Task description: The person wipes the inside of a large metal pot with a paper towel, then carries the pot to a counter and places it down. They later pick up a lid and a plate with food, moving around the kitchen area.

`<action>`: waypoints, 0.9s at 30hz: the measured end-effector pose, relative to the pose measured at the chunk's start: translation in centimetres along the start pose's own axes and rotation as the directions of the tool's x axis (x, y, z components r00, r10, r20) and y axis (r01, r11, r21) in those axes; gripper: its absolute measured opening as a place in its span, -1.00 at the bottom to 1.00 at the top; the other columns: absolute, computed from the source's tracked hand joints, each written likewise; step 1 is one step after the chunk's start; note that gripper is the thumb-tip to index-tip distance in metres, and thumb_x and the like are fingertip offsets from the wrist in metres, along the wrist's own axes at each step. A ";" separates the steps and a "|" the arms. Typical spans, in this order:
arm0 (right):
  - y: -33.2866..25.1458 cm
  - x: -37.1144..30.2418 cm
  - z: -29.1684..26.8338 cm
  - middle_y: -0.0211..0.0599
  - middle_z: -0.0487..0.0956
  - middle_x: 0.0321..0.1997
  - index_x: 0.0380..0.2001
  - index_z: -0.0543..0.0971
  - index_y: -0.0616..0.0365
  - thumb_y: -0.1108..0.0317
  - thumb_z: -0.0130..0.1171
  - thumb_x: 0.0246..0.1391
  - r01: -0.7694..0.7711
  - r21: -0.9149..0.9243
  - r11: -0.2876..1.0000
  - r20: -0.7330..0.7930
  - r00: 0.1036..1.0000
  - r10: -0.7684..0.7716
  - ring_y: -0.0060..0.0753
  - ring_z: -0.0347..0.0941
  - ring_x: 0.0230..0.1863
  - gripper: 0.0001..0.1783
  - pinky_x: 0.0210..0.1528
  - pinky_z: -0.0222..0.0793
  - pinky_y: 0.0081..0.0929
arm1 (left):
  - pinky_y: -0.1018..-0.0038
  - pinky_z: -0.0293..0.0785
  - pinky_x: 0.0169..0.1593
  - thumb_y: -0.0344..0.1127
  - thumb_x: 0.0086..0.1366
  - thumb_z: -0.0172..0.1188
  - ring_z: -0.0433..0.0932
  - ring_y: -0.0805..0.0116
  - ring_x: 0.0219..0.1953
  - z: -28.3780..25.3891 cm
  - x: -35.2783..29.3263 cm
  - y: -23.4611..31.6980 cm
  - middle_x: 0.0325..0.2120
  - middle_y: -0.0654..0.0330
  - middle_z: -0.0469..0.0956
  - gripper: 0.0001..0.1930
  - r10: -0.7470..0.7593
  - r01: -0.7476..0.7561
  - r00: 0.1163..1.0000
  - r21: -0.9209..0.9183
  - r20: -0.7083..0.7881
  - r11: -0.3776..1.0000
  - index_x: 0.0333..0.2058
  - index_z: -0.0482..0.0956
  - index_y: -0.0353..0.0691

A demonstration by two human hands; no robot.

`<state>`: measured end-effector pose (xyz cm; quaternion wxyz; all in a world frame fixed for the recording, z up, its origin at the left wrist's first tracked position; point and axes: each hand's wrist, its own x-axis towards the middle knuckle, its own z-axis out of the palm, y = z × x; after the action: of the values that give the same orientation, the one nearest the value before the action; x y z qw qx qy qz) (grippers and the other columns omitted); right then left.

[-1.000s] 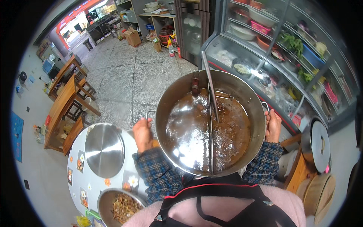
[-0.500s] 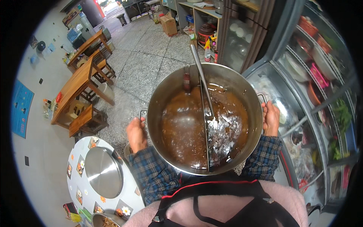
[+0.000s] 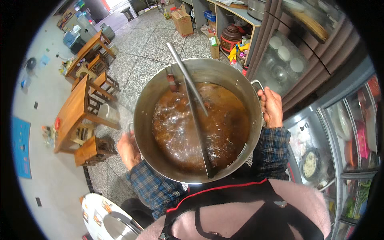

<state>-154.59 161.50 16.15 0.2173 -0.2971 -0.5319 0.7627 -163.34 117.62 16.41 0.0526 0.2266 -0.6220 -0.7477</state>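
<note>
A large steel stockpot [image 3: 146, 136] hangs in front of my body, held up between both hands. Brown broth [image 3: 176, 132] fills its lower part, and a metal divider [image 3: 196, 132] splits the inside in two. Leaning out over the far rim is a long metal handle [image 3: 184, 72]; its lower end dips into the broth. A second, reddish-brown handle [image 3: 171, 82] clips at the far wall. My left hand [image 3: 128, 150] is closed at the left loop handle, its fingers partly hidden by the pot. My right hand [image 3: 272, 106] wraps round the right loop handle [image 3: 257, 84].
Wooden tables [image 3: 76, 114] and stools [image 3: 94, 151] line the left wall. A round table [image 3: 94, 208] with a metal lid [image 3: 116, 228] is at lower left. On the right stand a brown cabinet [image 3: 256, 52] and a glass display fridge [image 3: 328, 140]. A cardboard box [image 3: 182, 23] sits on the floor ahead.
The view has moved forward past the round table, which slid down and mostly out of view. The pot has turned slightly and its broth is sloshing. Both hands keep their hold.
</note>
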 end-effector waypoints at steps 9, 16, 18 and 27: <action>-0.4 23.1 16.7 -0.66 0.21 -0.75 -0.54 0.47 0.18 0.17 -0.09 0.26 -0.043 -0.045 0.998 0.026 0.999 0.044 -0.78 -0.04 -0.82 -0.62 -0.80 -0.19 -0.69 | 0.63 0.29 -0.66 -0.15 0.39 -0.11 0.40 0.49 -0.68 12.2 20.2 4.3 -0.61 0.20 0.49 -0.66 -0.035 0.036 0.999 -0.066 0.005 0.997 -0.25 0.47 -0.35; -0.6 40.2 30.2 -0.66 0.22 -0.73 -0.53 0.47 0.18 0.17 -0.06 0.25 -0.053 0.004 0.999 0.059 0.997 0.053 -0.80 -0.03 -0.81 -0.64 -0.80 -0.18 -0.75 | 0.71 0.06 -0.75 -0.15 0.38 -0.08 0.22 0.65 -0.75 23.2 37.7 9.4 -0.68 0.38 0.37 -0.68 0.032 -0.031 0.997 0.015 -0.067 0.999 -0.29 0.49 -0.31; -0.7 44.8 34.4 -0.66 0.23 -0.72 -0.51 0.47 0.19 0.16 -0.06 0.25 -0.008 -0.007 1.000 0.114 0.993 0.009 -0.80 -0.02 -0.80 -0.64 -0.79 -0.18 -0.75 | 0.70 0.10 -0.74 -0.16 0.39 -0.10 0.26 0.62 -0.75 24.5 42.7 10.6 -0.66 0.34 0.43 -0.68 0.019 -0.017 0.997 0.034 -0.076 0.999 -0.28 0.50 -0.30; -1.4 67.0 54.2 -0.65 0.22 -0.70 -0.49 0.45 0.20 0.14 -0.06 0.25 -0.079 -0.006 0.997 0.152 0.985 0.079 -0.82 0.02 -0.80 -0.64 -0.80 -0.18 -0.74 | 0.70 0.22 -0.71 -0.18 0.41 -0.16 0.37 0.57 -0.73 37.0 66.1 15.6 -0.59 0.21 0.54 -0.69 0.026 -0.029 0.999 -0.103 -0.026 0.994 -0.26 0.45 -0.30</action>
<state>-240.51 168.45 16.57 0.1456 -0.2587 -0.5349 0.7911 -240.46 123.85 17.79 0.0819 0.2241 -0.5850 -0.7752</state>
